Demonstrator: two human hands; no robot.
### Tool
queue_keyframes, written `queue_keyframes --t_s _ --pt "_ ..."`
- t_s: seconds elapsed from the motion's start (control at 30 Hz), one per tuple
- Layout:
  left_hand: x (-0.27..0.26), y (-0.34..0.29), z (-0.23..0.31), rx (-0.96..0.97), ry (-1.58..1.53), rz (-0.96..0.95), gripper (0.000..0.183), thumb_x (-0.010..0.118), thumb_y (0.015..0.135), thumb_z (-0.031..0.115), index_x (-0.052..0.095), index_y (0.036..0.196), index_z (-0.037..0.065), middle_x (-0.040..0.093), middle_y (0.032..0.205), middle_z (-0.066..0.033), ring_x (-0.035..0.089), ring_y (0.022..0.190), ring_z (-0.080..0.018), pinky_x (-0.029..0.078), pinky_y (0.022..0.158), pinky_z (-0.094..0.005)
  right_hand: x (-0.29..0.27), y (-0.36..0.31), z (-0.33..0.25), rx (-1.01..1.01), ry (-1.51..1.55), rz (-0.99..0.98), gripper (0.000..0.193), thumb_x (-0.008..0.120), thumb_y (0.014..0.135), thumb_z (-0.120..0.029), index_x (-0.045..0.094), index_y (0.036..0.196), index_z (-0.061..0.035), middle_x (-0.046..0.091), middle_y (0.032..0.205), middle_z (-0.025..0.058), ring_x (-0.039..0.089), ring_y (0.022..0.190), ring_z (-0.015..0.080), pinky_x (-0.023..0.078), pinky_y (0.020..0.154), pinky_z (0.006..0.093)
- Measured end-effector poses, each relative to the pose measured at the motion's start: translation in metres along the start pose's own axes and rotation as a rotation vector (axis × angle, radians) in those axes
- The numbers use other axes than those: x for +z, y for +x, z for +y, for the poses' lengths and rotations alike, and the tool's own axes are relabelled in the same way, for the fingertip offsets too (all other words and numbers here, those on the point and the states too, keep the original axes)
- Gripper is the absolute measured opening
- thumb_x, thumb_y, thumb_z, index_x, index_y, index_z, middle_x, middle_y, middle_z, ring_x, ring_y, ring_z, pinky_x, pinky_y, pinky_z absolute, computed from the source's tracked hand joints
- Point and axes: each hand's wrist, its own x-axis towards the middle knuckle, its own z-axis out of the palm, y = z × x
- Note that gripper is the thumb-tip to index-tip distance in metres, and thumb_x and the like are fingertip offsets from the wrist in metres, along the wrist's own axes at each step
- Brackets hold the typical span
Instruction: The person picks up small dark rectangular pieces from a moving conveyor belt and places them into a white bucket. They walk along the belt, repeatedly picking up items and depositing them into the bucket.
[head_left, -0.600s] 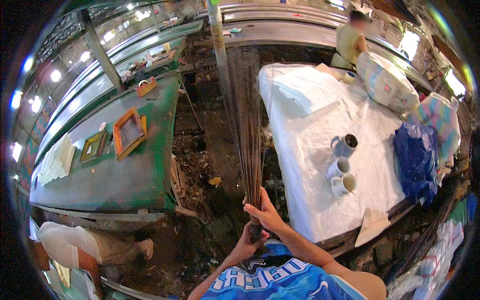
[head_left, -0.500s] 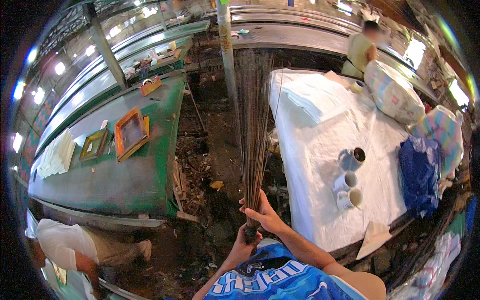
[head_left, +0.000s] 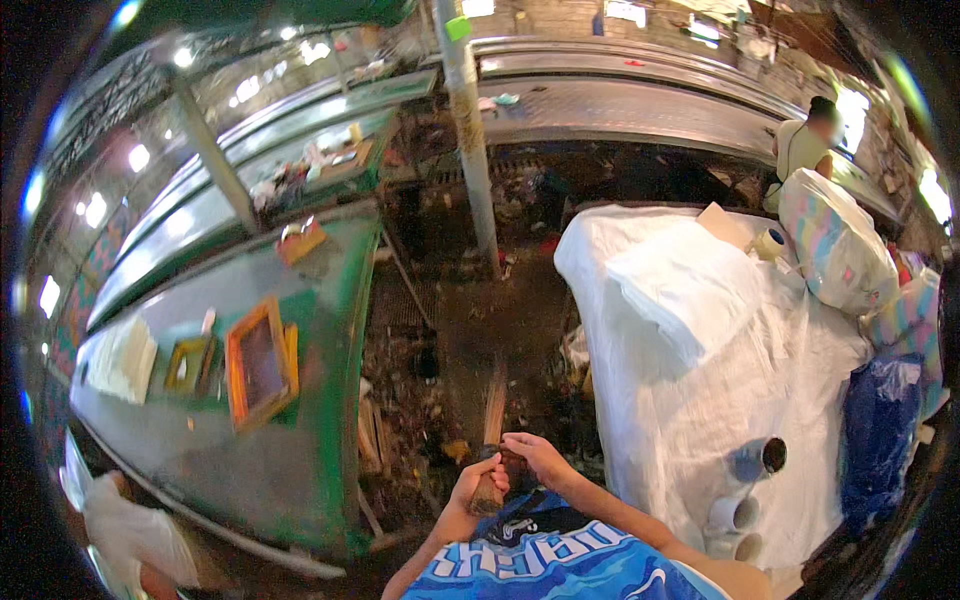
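Observation:
A stick broom (head_left: 494, 408) made of thin brown sticks is in front of my body, between the two tables. Its bristle end points away and down and blurs into the dark ground. My left hand (head_left: 476, 488) wraps round its butt end, fingers closed. At the dark band just above, my right hand (head_left: 537, 459) pinches with thumb and fingertips, close against the left hand. What exactly the right fingertips grip is partly hidden.
On the left, a green-edged table (head_left: 310, 480) carries wooden frames (head_left: 262, 360) and a white stack (head_left: 122, 362). To the right, a white-covered table (head_left: 660, 450) holds folded cloth (head_left: 690, 285) and mugs (head_left: 735, 513). A metal post (head_left: 468, 130) stands ahead. Two people (head_left: 803, 142) are nearby.
The broom has swung from upright to pointing away and down. My left hand has come up round its butt, and my right hand has shifted to the band. My view has moved too.

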Motion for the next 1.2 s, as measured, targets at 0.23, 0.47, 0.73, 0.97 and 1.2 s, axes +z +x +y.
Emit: queue_keyframes --t_s 0.23,0.47,0.73,0.97,1.2 --pt "0.075 0.088 0.091 -0.066 -0.055 -0.232 0.030 0.056 0.113 0.028 0.053 0.096 0.004 0.048 0.080 -0.0019 0.051 0.071 -0.0137 0.049 0.069 -0.0293 -0.053 0.121 -0.126 -0.196 0.026 0.154 0.037 0.065 0.110 -0.028 0.059 0.140 -0.0068 0.066 0.117 0.0011 0.064 0.110 0.0143 0.051 0.100 0.0343" --pt "0.112 0.209 0.225 -0.220 -0.096 -0.449 0.045 0.049 0.114 0.049 0.053 0.111 0.004 0.049 0.089 -0.0024 0.051 0.070 -0.0140 0.051 0.067 -0.0322 -0.075 0.241 -0.170 -0.031 0.005 0.014 0.056 0.068 0.108 -0.035 0.054 0.150 -0.0007 0.069 0.116 0.0049 0.064 0.099 0.0148 0.052 0.088 0.0299" --pt "0.194 0.373 0.410 -0.206 0.525 -0.374 0.074 0.059 0.110 0.044 0.016 0.169 0.036 0.055 0.102 -0.0075 0.057 0.072 -0.0174 0.054 0.065 -0.0360 -0.110 0.439 -0.315 -0.036 0.038 0.155 0.042 0.065 0.110 -0.034 0.061 0.138 -0.0033 0.066 0.117 0.0034 0.061 0.104 0.0122 0.050 0.091 0.0293" --pt "0.307 0.517 0.563 0.593 1.559 -0.494 0.090 0.069 0.105 0.019 0.010 0.173 0.022 0.068 0.107 -0.0107 0.066 0.071 -0.0165 0.059 0.063 -0.0367 -0.121 0.542 -0.467 -0.302 0.024 0.272 0.045 0.064 0.110 -0.032 0.061 0.143 -0.0014 0.070 0.123 0.0053 0.066 0.109 0.0154 0.052 0.101 0.0318" --pt "0.416 0.634 0.637 0.126 1.110 -0.324 0.085 0.062 0.110 0.020 0.006 0.174 0.021 0.064 0.094 -0.0102 0.064 0.067 -0.0165 0.057 0.059 -0.0358 -0.206 0.595 -0.514 -0.239 -0.275 0.403 0.042 0.065 0.109 -0.035 0.066 0.137 -0.0030 0.074 0.120 0.0091 0.069 0.110 0.0165 0.055 0.099 0.0342"
